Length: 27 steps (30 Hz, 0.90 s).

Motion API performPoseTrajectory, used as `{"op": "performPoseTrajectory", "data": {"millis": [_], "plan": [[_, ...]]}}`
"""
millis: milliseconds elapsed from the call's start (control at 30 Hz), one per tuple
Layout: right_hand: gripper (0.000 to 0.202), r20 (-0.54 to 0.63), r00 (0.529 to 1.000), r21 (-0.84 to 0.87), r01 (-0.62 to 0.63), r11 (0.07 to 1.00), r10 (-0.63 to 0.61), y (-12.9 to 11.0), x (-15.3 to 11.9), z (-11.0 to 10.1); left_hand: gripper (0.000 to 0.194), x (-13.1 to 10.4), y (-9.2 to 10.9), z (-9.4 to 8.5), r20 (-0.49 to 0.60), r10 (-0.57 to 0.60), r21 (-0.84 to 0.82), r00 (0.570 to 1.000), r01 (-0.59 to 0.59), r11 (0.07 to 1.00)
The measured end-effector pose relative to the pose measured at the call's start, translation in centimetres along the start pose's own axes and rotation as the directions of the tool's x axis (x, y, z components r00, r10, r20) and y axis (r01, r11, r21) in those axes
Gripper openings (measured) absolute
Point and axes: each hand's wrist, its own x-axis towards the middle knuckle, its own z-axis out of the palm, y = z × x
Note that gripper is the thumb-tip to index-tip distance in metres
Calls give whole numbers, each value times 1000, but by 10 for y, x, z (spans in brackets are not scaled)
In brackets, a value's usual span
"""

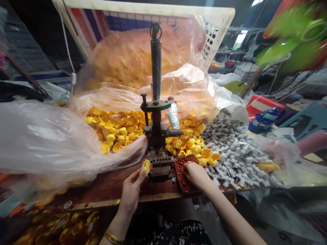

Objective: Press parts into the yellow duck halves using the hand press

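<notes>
My left hand (133, 183) pinches a small yellow plastic duck part (146, 167) with an orange spot, just left of the press base. The hand press (157, 132) stands upright in front of me, with a coil spring on its shaft and a row of holes in its block. My right hand (195, 173) reaches into a dark tray (182, 190) of small red-brown beads (181, 170). Its fingers are curled together with the tips down among the beads; what they grasp is hidden.
Yellow plastic shells (122, 131) lie heaped behind the press, below a large plastic bag (122, 64) in a white crate (222, 15). Grey-white blocks (230, 153) pile up at right, near a blue bottle (265, 119). A green fan (293, 37) blurs at upper right.
</notes>
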Motion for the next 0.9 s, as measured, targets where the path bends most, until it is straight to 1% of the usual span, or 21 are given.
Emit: {"op": "performPoseTrajectory", "data": {"millis": [67,133,233,333,367,400,433,467,533,567,600,667,733,800,900], "plan": [[21,-3,1000,-3,6,1000,-6,-2,0,-1,41,-1,0,0,21,-17,-29,1000,18,999],[21,26,999,-11,25,1000,-25,-3,0,0,39,-2,0,0,34,-36,-50,999,38,998],[19,37,999,7,37,999,-37,-1,1,-2,42,-3,2,-1,30,-59,-64,998,60,996],[16,-58,998,79,19,997,-14,0,-1,-9,42,-4,3,0,26,-54,-71,998,56,996],[15,-107,994,132,39,990,-25,-2,-3,-10,41,-4,4,1,30,-54,-76,998,56,996],[15,-165,985,205,92,974,-58,-7,-4,-11,39,-5,3,3,35,-53,-85,998,55,995],[14,-233,966,291,175,940,-107,-14,-6,-11,38,-5,2,5,41,-52,-99,998,56,994],[14,-313,936,377,276,884,-159,-24,-8,-10,38,-6,1,8,45,-49,-116,998,54,992],[14,-475,853,492,462,738,-217,-45,-11,-3,36,-8,-1,14,51,-44,-155,998,51,987],[15,-542,813,517,522,678,-213,-55,-12,2,35,-9,-2,17,55,-45,-172,997,54,984],[16,-592,782,528,558,640,-194,-64,-12,6,35,-10,-3,19,60,-49,-187,997,59,981],[17,-646,746,533,593,603,-162,-77,-12,14,35,-13,-3,21,75,-64,-201,995,78,976],[17,-664,732,534,608,588,-153,-82,-10,18,36,-15,-2,22,93,-72,-202,993,90,975],[17,-671,723,525,620,583,-163,-82,-9,19,38,-16,0,21,104,-75,-197,992,94,976],[19,-685,697,479,651,589,-213,-80,-8,18,38,-16,1,21,115,-90,-189,989,110,976]]}}
